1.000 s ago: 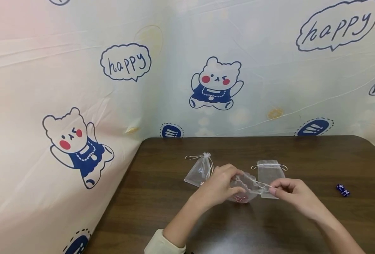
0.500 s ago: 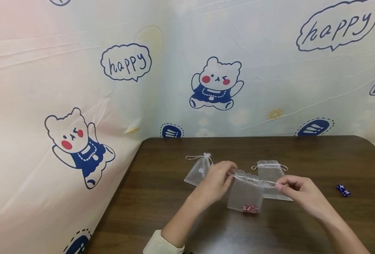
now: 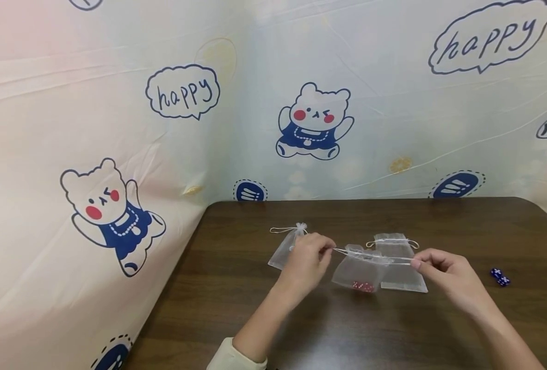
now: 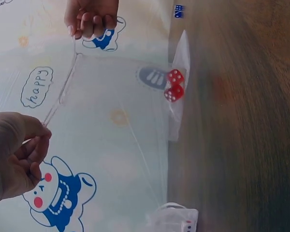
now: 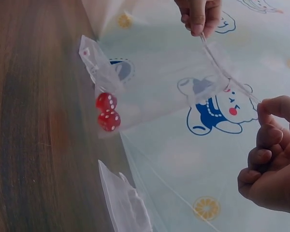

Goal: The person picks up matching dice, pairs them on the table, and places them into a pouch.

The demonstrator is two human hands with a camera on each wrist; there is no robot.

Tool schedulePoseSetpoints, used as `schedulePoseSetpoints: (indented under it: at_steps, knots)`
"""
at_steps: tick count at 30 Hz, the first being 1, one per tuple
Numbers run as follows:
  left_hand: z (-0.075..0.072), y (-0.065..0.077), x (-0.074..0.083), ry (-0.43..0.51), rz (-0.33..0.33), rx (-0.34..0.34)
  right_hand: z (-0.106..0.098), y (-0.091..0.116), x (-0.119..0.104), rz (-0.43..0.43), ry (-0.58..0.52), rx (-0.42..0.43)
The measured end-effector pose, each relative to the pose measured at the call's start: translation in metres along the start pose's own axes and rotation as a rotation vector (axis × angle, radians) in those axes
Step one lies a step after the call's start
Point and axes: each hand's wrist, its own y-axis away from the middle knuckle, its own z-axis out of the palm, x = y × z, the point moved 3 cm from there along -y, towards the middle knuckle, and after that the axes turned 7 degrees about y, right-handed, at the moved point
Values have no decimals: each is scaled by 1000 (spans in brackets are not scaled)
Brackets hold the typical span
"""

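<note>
A sheer white drawstring bag (image 3: 346,271) hangs between the two hands, with two red dice (image 5: 108,112) at its bottom. My left hand (image 3: 305,261) pinches the cord at the bag's left side between thumb and index finger. On the other side, my right hand (image 3: 454,280) pinches the cord (image 3: 400,260) ends, which run straight and taut from the bag's neck. The bag's top is partly gathered. In the left wrist view, the red dice (image 4: 174,86) show through the mesh, and the cord slants between both hands.
Behind my left hand lies a cinched mesh bag (image 3: 279,254) with dice in it, partly covered by that hand. A flat mesh bag (image 3: 405,277) lies behind the held one. Two blue dice (image 3: 500,277) sit on the brown table (image 3: 440,216) at right. A printed cloth (image 3: 375,61) hangs behind.
The left hand went from the bag's mouth to its cord and moved left. The right hand moved slightly right. The cord is pulled straighter, and the bag's mouth has narrowed.
</note>
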Motion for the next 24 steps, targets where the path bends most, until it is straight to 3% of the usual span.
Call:
schedulePoseSetpoints:
  at_steps: [7, 24]
  knots:
    - [-5, 2, -4, 31, 22, 122, -6, -1, 6, 3, 4, 40]
    - [-11, 3, -17, 43, -34, 203, -19, -3, 18, 94, 41, 89]
